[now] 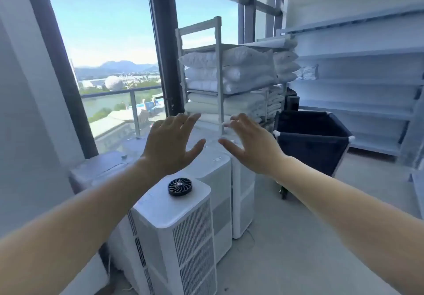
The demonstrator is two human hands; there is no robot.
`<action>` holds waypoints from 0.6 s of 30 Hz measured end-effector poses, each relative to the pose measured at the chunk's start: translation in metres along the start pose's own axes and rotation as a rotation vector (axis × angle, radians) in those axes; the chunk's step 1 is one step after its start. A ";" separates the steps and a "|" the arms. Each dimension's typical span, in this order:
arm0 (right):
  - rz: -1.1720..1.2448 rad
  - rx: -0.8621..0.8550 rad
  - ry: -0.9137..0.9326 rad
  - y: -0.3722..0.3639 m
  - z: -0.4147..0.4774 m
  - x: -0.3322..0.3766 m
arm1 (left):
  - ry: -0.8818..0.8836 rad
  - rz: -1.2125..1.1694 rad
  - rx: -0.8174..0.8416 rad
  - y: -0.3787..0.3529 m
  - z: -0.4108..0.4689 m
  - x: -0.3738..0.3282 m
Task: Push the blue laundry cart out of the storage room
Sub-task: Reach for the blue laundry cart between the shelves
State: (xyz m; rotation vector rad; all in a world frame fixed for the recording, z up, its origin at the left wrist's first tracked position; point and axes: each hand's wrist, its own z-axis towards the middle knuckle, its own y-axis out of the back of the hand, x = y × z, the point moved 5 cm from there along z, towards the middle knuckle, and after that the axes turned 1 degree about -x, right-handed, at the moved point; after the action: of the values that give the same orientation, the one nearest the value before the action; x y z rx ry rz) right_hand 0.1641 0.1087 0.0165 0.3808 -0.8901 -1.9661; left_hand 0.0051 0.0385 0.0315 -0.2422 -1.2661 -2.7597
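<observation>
The blue laundry cart (314,150) is a dark navy fabric bin on a white frame with small wheels. It stands on the floor at the right of centre, between the pillow rack and the wall shelves, and looks empty inside. My left hand (171,142) and my right hand (251,144) are both raised in front of me at mid-frame, palms forward, fingers spread, holding nothing. Both hands are well short of the cart, which lies beyond and to the right of my right hand.
Three white air purifiers (183,226) stand in a row below my hands, left of the cart. A metal rack (220,76) stacked with white pillows stands behind them. Pale wall shelves (367,88) line the right side. A large window (103,53) fills the left.
</observation>
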 end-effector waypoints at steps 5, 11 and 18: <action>0.021 0.026 -0.118 0.017 -0.034 -0.089 | -0.067 -0.108 0.051 -0.054 0.046 -0.075; 0.033 0.041 -0.246 0.030 -0.095 -0.167 | -0.156 -0.271 0.089 -0.111 0.074 -0.157; 0.004 0.068 -0.363 0.009 -0.127 -0.242 | -0.294 -0.303 0.220 -0.187 0.114 -0.213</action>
State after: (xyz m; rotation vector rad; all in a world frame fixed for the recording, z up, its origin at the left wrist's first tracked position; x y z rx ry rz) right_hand 0.3725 0.2545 -0.0848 0.0580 -1.1864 -2.0396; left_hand 0.1972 0.2512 -0.0739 -0.4891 -1.8019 -2.8711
